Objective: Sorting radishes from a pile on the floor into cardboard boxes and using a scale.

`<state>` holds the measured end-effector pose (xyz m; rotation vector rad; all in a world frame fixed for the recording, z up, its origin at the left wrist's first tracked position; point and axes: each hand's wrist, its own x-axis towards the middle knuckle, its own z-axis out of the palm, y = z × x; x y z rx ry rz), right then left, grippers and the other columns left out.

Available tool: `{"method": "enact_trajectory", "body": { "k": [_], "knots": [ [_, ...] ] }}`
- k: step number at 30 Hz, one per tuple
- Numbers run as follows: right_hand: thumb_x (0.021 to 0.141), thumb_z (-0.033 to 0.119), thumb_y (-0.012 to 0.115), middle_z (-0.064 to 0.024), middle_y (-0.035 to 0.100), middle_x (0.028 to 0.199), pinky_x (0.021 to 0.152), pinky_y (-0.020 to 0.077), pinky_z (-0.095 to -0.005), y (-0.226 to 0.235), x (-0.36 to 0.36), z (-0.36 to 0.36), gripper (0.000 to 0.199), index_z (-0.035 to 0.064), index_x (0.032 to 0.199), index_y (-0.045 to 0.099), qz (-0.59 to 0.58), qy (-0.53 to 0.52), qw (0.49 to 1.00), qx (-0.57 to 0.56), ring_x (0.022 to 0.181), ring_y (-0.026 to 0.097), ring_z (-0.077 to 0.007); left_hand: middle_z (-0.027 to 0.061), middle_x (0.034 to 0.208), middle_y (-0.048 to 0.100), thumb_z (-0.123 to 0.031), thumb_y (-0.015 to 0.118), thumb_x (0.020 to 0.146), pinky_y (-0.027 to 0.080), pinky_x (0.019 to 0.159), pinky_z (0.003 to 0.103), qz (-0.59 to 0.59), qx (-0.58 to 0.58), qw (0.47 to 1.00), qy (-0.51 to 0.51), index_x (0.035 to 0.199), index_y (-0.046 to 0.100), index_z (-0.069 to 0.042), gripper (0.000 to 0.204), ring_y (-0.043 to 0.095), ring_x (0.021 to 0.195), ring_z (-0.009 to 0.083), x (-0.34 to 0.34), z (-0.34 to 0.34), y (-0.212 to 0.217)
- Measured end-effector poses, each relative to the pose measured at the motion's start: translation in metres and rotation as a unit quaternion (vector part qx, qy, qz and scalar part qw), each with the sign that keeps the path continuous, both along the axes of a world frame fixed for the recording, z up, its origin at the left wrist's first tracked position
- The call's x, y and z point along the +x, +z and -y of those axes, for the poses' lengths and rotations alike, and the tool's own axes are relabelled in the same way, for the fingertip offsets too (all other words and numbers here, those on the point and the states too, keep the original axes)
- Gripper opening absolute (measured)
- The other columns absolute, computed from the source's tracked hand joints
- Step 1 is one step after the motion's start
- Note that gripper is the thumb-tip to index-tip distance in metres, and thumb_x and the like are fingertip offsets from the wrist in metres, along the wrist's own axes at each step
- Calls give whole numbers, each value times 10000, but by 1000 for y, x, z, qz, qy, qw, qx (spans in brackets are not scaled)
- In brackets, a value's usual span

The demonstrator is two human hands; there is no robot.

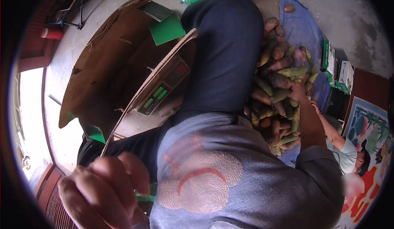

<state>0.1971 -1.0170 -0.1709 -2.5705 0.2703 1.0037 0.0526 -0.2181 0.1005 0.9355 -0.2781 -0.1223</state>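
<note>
Two hands in play: right hand point(297, 92) out on the heap of sweet potatoes point(279, 93), fingers curled down onto one tuber, grip looks closed over it but fingertips buried among the roots, so cannot tell how firm. Left hand point(102, 188) close under the camera, blurred, fingers folded together, a green strip point(144, 197) just beside it; cannot tell if pinched or merely behind. Heap resting on a blue tarp point(301, 27) on the concrete floor point(340, 11), right of the raised knee in dark trousers point(225, 52). Risk: pulling a tuber from the middle of the pile likely to loosen neighbours, rolling off the tarp edge; one stray root point(289, 8) already lying apart near the top. Reach long and across the body, so weak hold and a dropped tuber possible. Open cardboard box point(119, 64) with green flaps well apart on the left, weighing scale point(162, 91) between box and leg; carry across the knee could clip the box flap or scale. Second person point(347, 153) crouched just beside the heap, arm reaching in near the right hand, collision possible. Hidden: lower part of the pile behind the grey shirt point(246, 179), box interior dark, scale partly covered by cardboard, green cartons point(336, 66) cut by the rim.
</note>
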Motion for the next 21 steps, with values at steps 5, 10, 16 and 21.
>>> {"method": "enact_trajectory", "body": {
  "k": [5, 10, 16, 21],
  "knots": [
    [671, 33, 782, -134, 439, 1414, 1064, 437, -445, -14, -54, -109, 732, 260, 1335, 576, -1, 253, 926, -282, 1356, 393, -330, -117, 711, 458, -385, 819, 838, 324, 698, 256, -59, -124, 990, -45, 947, 789, -242, 183, 394, 729, 92, -12, 33, 17],
    [650, 81, 809, -82, 500, 1318, 1017, 435, -419, -30, -69, -103, 709, 253, 1305, 599, 13, 376, 847, -375, 1303, 452, -287, -93, 599, 410, -294, 849, 803, 338, 601, 253, -65, -209, 976, 14, 864, 785, -204, 127, 399, 632, 102, 16, 72, 41],
    [660, 131, 819, -56, 552, 1259, 984, 441, -415, -43, -41, -101, 634, 156, 1252, 593, -1, 509, 797, -327, 1268, 470, -274, -76, 685, 521, -134, 839, 783, 389, 595, 249, -98, -296, 925, 217, 785, 777, -165, 69, 466, 658, 107, -7, 74, 50],
    [715, 180, 830, -115, 567, 1305, 1040, 431, -424, -28, -33, -171, 701, 75, 1334, 520, 32, 402, 879, -255, 1292, 492, -297, -78, 747, 552, -75, 907, 653, 395, 624, 247, -265, -88, 956, 90, 750, 737, -190, 226, 511, 766, 97, -9, 40, 83]
  ]
}}
